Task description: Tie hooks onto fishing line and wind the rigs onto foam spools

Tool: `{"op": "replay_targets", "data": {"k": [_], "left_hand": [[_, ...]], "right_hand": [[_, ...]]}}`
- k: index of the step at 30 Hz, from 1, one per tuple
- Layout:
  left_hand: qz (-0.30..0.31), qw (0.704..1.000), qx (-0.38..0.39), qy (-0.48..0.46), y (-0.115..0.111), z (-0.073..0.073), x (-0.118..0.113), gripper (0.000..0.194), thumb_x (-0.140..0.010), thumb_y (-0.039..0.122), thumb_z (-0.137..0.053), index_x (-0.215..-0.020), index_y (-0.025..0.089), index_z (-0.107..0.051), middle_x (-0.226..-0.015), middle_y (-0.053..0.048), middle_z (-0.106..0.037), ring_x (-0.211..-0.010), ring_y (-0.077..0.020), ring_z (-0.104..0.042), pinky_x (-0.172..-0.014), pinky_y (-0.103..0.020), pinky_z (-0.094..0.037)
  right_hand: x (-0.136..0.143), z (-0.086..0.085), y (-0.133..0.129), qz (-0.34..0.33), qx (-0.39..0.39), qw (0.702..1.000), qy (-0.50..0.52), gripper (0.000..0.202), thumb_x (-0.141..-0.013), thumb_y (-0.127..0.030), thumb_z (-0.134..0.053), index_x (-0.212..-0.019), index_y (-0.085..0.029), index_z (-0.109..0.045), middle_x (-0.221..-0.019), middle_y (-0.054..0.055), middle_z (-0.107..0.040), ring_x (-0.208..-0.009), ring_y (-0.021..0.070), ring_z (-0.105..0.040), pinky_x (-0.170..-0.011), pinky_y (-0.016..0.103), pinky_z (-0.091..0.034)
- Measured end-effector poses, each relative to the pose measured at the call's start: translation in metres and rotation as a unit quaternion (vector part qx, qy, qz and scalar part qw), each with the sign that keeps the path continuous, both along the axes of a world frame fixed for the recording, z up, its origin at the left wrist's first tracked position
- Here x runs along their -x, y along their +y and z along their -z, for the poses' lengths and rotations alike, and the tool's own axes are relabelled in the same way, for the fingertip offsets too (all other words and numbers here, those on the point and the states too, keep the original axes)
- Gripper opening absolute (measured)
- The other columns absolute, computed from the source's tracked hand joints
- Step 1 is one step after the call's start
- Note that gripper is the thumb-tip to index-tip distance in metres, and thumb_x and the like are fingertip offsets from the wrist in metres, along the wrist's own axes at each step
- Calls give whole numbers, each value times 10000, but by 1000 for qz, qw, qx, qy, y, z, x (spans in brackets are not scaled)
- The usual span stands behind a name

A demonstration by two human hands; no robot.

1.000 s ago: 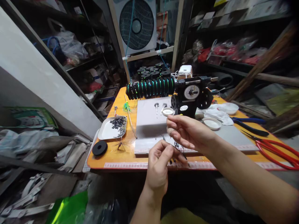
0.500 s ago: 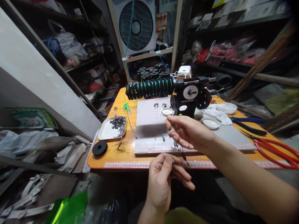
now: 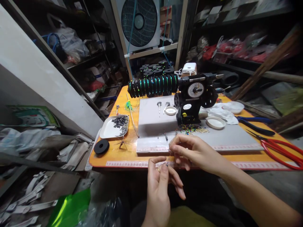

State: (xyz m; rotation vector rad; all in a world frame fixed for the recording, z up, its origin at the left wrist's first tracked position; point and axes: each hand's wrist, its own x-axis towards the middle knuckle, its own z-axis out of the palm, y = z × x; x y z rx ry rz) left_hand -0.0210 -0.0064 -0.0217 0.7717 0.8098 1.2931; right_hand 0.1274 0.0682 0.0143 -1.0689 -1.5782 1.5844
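Observation:
Just in front of the table edge, my left hand (image 3: pixel 162 181) is closed in a pinch, thumb against forefinger, on a tiny dark piece too small to name. My right hand (image 3: pixel 191 151) is above and to the right of it, over the front of the grey board (image 3: pixel 151 126). Its thumb and forefinger are pinched together. What looks like a thin line runs between the two sets of fingertips. Beyond my right hand, small coloured beads (image 3: pixel 189 129) lie scattered on the board. A small black-and-metal piece (image 3: pixel 166 137) lies left of them.
A black winding machine (image 3: pixel 189 104) carries a row of black foam spools (image 3: pixel 153 85). At left are a white tray (image 3: pixel 107 131) of small black parts and a foam ring (image 3: pixel 101 147). Red-handled scissors (image 3: pixel 276 151) and blue-black pliers (image 3: pixel 258 126) lie at right. Shallow white lids (image 3: pixel 216 123) rest on the board.
My right hand has come down and towards my left hand, uncovering the beads on the board. My left hand has shifted slightly left and remains pinched. The view has moved slightly.

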Motion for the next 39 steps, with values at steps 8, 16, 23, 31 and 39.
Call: {"op": "replay_targets", "data": {"k": [8, 16, 23, 31, 39], "left_hand": [[-50, 998, 4, 44, -9, 4, -2, 269, -960, 455, -519, -1026, 205, -444, -500, 93, -550, -369, -50, -474, -405, -132, -383], [-44, 999, 7, 20, -9, 6, -6, 251, -965, 435, -518, -1025, 204, -437, -492, 97, -540, -351, -52, -459, -386, -132, -374], [-32, 999, 24, 19, -8, 7, -8, 255, -967, 440, -512, -1028, 207, -428, -494, 96, -544, -367, -51, -467, -399, -131, -379], [-48, 999, 14, 9, -10, 10, -9, 265, -958, 447, -525, -1032, 211, -428, -516, 86, -571, -366, -58, -481, -389, -136, -396], [-41, 999, 16, 24, -10, 15, -10, 256, -968, 436, -505, -1048, 214, -406, -575, 61, -609, -394, -64, -507, -411, -143, -414]], "right_hand": [[7, 5, -8, 46, -73, 996, 16, 310, -949, -491, -517, -816, -211, -512, -645, -24, -617, -444, 98, -565, -427, 209, -440], [13, 10, -11, 82, -87, 993, 24, 314, -964, -490, -495, -833, -205, -478, -605, -38, -600, -390, 72, -518, -400, 187, -387], [16, 14, -13, 92, -61, 993, 33, 326, -971, -508, -469, -837, -212, -449, -563, -53, -582, -365, 69, -501, -382, 176, -348], [9, 8, -9, 69, -22, 997, 41, 342, -972, -508, -466, -874, -186, -525, -533, -49, -574, -338, 55, -480, -363, 159, -327], [5, -23, 1, 144, -125, 981, 28, 282, -957, -470, -511, -1070, -231, -608, -744, -20, -584, -444, 66, -465, -379, 199, -369]]}}
